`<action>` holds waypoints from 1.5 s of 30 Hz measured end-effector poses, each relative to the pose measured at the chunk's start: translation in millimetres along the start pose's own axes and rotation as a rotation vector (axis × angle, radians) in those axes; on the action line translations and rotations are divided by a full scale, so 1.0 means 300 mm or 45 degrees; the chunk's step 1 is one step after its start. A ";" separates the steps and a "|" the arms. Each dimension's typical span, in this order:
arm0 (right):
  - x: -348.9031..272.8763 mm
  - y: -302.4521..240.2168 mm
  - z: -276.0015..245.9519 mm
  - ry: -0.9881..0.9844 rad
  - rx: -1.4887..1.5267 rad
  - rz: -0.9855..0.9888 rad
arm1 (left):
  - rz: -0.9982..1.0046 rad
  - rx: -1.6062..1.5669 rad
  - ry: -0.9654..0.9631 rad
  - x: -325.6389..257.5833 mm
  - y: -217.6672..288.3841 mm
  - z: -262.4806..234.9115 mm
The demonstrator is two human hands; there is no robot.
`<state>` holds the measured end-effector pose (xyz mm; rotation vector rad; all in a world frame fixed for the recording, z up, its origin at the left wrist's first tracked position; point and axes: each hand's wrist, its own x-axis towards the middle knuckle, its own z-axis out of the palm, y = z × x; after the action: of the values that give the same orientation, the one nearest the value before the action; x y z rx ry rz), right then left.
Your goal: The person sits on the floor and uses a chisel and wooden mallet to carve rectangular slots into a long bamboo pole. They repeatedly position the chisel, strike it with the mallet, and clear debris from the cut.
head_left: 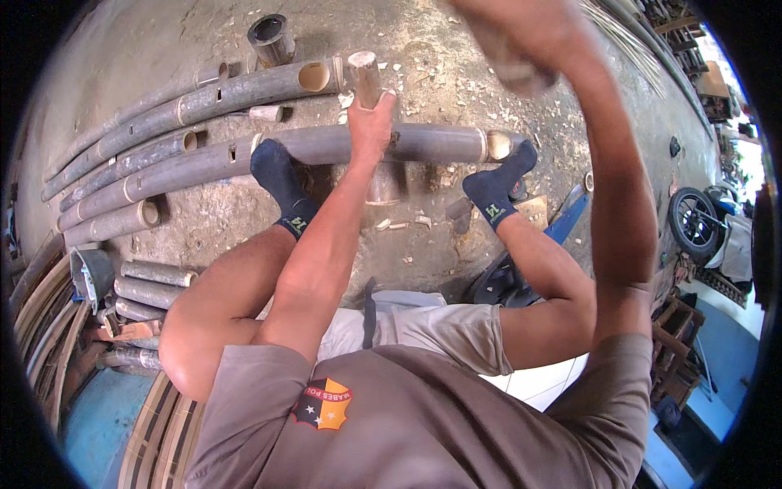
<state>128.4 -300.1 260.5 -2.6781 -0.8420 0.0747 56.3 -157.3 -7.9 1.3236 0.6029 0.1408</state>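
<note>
My left hand (372, 126) is closed around a wooden-handled chisel (364, 73), held upright over a thick bamboo pole (440, 143). The handle's pale, worn top shows above my fist, while its lower end is hidden by the hand. The pole lies crosswise before me, with a small slot (233, 153) cut in its left part. Both my socked feet (498, 181) rest against it. High at the upper right, my raised right hand (529, 33) is smeared by motion; its fingers curl round a rounded, brownish thing (525, 79) too blurred to name.
More bamboo poles (204, 102) lie at the left, some slotted. A short dark bamboo piece (271, 41) stands beyond them. Pale chips (423, 81) litter the floor. A blue-bladed saw (568, 216) lies right of my foot; bamboo strips and short pieces (155, 285) are stacked near left.
</note>
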 end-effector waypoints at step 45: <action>-0.772 0.069 0.128 0.372 1.010 0.929 | 0.590 0.481 -0.171 -0.231 0.041 0.219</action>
<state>-56.7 -435.6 206.1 -2.0115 0.2576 0.1451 33.2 -240.4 34.5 1.8119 0.2026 0.3248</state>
